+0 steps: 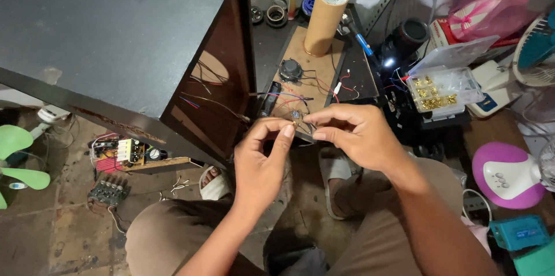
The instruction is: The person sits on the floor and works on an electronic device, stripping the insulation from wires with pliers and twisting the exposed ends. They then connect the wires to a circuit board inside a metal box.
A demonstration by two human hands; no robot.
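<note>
Small part: we see a tiny metal-and-dark electronic component (296, 116) w/ thin wires, held up in the air between both hands, just in front of the wooden board's near edge. Too small to tell its type.
Wires: thin red, blue & dark leads (292, 98) run from the part back over the board.
Left hand (263, 154): thumb & forefinger pinched together just below-left of the part, on a wire end as far as we can tell.
Right hand (352, 131): fingers curled, tips pinching the part from the right.
Wooden board (300, 50): flat brown panel on the floor ahead, w/ a tan cardboard tube (325, 19) upright at its far end & a round black piece (290, 69) mid-board.
Black cabinet (115, 33): big dark box at left, open side facing the board.
Clear plastic box (442, 88): right of the board, lid up, compartments w/ gold-coloured bits.
Circuit boards (124, 152): on the floor, lower left.
</note>
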